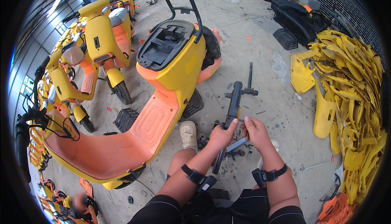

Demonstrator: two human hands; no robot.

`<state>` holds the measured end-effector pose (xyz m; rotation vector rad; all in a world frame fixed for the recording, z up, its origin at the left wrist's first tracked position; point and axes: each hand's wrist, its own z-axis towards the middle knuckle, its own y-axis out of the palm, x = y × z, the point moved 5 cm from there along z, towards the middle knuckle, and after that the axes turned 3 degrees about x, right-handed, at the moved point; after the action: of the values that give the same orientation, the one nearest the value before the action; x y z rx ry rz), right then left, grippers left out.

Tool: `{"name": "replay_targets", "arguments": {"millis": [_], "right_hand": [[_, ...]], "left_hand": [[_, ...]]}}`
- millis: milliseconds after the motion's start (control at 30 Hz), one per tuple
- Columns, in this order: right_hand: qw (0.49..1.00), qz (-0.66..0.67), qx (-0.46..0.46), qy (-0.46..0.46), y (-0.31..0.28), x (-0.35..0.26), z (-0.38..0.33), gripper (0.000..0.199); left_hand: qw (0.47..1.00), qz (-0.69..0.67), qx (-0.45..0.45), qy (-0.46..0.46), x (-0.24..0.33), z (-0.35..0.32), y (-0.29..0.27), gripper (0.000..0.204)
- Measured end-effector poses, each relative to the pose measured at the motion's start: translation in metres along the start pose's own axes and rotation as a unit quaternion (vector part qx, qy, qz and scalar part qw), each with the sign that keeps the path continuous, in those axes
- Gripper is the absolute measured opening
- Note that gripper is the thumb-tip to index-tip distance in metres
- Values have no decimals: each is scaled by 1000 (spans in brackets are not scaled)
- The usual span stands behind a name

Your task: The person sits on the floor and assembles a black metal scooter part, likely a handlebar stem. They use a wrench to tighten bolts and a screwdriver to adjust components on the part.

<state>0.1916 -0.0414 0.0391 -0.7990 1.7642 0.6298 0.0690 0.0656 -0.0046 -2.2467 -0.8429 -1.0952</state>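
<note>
My left hand (223, 137) is wrapped round a long black metal tube (234, 102) with a bracket-like upper part and an orange-yellow patch near my thumb. Beside it, my right hand (257, 133) is closed in a pinch; a thin dark rod (241, 120) shows between its fingertips and my left thumb. Below the hands there is a flat blue-grey piece (236, 144), partly covered by my fingers. Just beyond the tube lies a black rod with a crosspiece (250, 86). Dark metal parts (203, 140) rest on the floor, partly hidden behind my left hand.
A yellow and orange scooter body (161, 98) stands close on my left, its seat off. More yellow scooters (97, 41) line the far left. Yellow panels (346, 89) are heaped at right, near black crates (286, 39). Orange pieces (336, 211) lie at lower right.
</note>
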Motion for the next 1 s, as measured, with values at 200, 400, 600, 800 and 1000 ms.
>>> {"name": "replay_targets", "arguments": {"millis": [200, 400, 600, 800, 1000], "right_hand": [[997, -60, 17, -35, -3, 5, 4, 32], [966, -177, 83, -168, 0, -8, -2, 16], [927, -260, 101, -252, 5, -19, -10, 15], [956, -187, 85, -209, 8, -21, -10, 21], [986, -107, 71, -103, 0, 2, 1, 30]], "left_hand": [[999, 30, -22, -3, -3, 3, 2, 67], [998, -19, -56, -13, -7, 3, 5, 67], [995, -83, -58, -21, -4, -3, 8, 69], [992, -100, -58, -41, -8, -1, 8, 69], [997, -61, -39, -22, -5, 0, 6, 67]]}}
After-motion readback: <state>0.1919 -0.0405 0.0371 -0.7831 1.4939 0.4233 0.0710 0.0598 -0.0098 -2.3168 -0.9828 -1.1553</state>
